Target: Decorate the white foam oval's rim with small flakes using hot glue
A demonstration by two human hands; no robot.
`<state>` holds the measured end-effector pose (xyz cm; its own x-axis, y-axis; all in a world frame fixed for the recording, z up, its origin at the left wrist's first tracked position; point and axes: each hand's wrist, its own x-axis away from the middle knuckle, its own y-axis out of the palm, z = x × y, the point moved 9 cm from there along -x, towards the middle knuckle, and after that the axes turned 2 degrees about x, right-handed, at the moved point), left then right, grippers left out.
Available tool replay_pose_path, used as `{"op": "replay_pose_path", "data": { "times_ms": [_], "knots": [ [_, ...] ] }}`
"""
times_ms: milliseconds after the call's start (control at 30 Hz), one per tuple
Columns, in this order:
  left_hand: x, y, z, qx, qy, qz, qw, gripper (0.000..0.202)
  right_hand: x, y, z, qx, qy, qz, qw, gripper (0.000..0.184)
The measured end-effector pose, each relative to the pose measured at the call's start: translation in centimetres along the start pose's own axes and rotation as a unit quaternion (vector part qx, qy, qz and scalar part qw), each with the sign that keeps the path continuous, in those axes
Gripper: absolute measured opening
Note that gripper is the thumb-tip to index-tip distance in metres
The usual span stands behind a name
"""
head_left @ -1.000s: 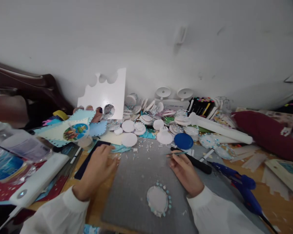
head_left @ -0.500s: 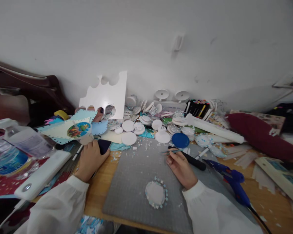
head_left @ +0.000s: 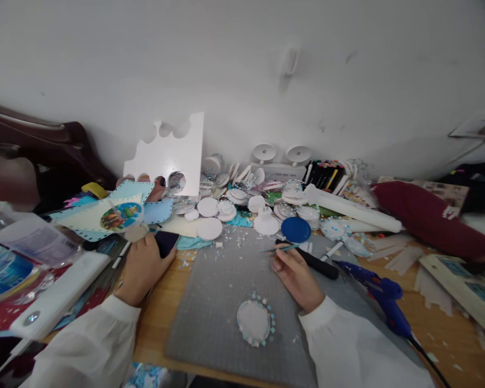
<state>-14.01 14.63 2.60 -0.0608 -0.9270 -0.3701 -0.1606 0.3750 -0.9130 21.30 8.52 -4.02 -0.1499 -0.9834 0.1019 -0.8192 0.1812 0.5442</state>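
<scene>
My left hand (head_left: 141, 269) is wrapped round a dark phone (head_left: 167, 242) at the left side of the table, its thumb along the phone's right edge. My right hand (head_left: 297, 275) pinches slim bluish tweezers (head_left: 281, 248) whose points face left, above the grey cutting mat (head_left: 210, 302). Below and left of that hand, a round white disc (head_left: 254, 321) lies flat on the mat, edged with small blue and white stars. Neither hand touches it. Just behind the right hand lies a black-handled tool (head_left: 323, 267), partly hidden by the fingers.
A blue glue gun (head_left: 388, 293) lies on the right, its cord running forward. Piled white discs (head_left: 210, 228), a blue round lid (head_left: 296, 230) and a white tube (head_left: 353, 208) line the back. Plastic bottles (head_left: 36, 237) and a white power bank-like device (head_left: 60, 291) stand left.
The whole view has shifted slightly, with things sitting a little further left in the picture. Both hands keep their holds, and the disc stays in its place on the mat.
</scene>
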Motion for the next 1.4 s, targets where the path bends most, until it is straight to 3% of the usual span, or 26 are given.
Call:
{"op": "replay_pose_path", "data": {
  "times_ms": [767,900,1033,1233,1400],
  "knots": [
    [0.4,-0.5,0.9,-0.035,-0.009,-0.028,0.999,0.063,0.0,0.0,0.0,0.002,0.009,-0.004,1.0,0.026],
    [0.9,-2.7,3.1,-0.028,0.013,-0.022,0.999,0.057,0.1,0.2,0.0,0.001,0.009,-0.004,1.0,0.026],
    [0.5,-4.1,7.9,0.122,0.14,-0.026,0.982,0.036,0.0,0.3,0.0,0.002,0.005,-0.005,1.0,0.025],
    [-0.9,-2.7,12.8,0.227,0.233,-0.032,0.945,0.031,0.0,0.3,0.1,0.0,0.002,-0.009,1.0,0.025],
    [0.6,-2.5,15.3,0.284,0.311,-0.053,0.905,0.037,0.1,0.3,0.2,0.005,0.004,-0.01,1.0,0.025]
  ]
}}
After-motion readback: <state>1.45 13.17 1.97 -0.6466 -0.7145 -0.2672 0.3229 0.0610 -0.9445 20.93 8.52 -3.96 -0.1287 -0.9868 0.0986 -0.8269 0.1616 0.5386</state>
